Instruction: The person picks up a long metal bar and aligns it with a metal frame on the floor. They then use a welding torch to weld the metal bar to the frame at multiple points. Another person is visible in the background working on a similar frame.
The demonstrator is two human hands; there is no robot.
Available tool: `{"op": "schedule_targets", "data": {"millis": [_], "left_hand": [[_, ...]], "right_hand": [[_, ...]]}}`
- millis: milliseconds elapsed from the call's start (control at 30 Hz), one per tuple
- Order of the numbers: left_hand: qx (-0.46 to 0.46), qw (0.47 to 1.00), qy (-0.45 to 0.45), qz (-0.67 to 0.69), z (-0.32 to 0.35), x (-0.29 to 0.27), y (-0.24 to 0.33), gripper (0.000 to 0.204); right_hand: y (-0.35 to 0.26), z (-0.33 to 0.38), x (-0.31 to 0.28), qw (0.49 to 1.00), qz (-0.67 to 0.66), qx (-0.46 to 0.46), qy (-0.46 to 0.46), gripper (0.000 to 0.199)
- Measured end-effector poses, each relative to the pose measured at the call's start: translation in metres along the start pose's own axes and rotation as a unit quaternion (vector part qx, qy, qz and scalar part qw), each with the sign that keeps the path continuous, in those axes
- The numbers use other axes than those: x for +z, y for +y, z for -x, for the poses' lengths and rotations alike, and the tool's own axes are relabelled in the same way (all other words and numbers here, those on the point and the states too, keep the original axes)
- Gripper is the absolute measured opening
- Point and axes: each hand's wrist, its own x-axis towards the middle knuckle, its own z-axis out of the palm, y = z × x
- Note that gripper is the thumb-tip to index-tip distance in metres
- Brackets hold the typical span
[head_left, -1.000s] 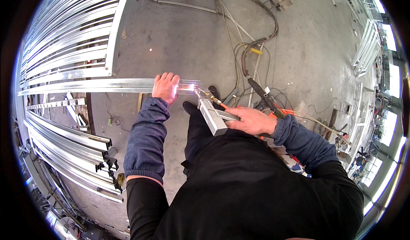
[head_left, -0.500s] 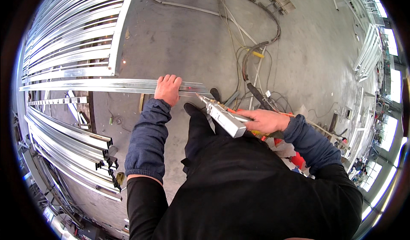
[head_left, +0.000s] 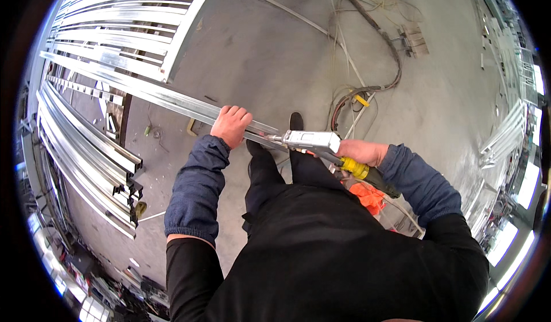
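Observation:
My left hand (head_left: 232, 126) is closed over a long silver metal profile (head_left: 160, 94), near the end closest to me. From there the profile runs off to the far left. In my right hand (head_left: 364, 151) is a silver welding gun (head_left: 311, 140) with a boxy body, a thin nozzle and a yellow collar at its rear. The nozzle points left to the profile's near end, just right of my left hand. Whether the tip touches the metal is too small to tell. My right fingers are partly hidden behind the gun.
Racked silver profiles (head_left: 123, 19) lie at the far left, with bundled ones (head_left: 94, 150) below them. A thick dark cable (head_left: 385, 38) and thin wires cross the floor. An orange piece of material (head_left: 367, 197) lies by my right leg. My shoes (head_left: 296, 121) stand under the profile.
The view has turned, so the profile now slants up to the left. My right hand has swung the welding gun from a steep slant to nearly level. My left hand keeps its hold.

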Motion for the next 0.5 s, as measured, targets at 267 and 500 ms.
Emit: {"op": "schedule_targets", "data": {"millis": [267,500], "left_hand": [[-0.02,1.0,-0.009,-0.004,-0.005,-0.001,0.003,0.026],[-0.028,0.999,-0.034,-0.014,-0.009,-0.005,0.006,0.027]], "right_hand": [[-0.044,-0.008,-0.037,0.996,-0.021,0.052,-0.076,0.042],[-0.046,-0.016,-0.053,0.994,-0.005,0.061,-0.095,0.045]]}}
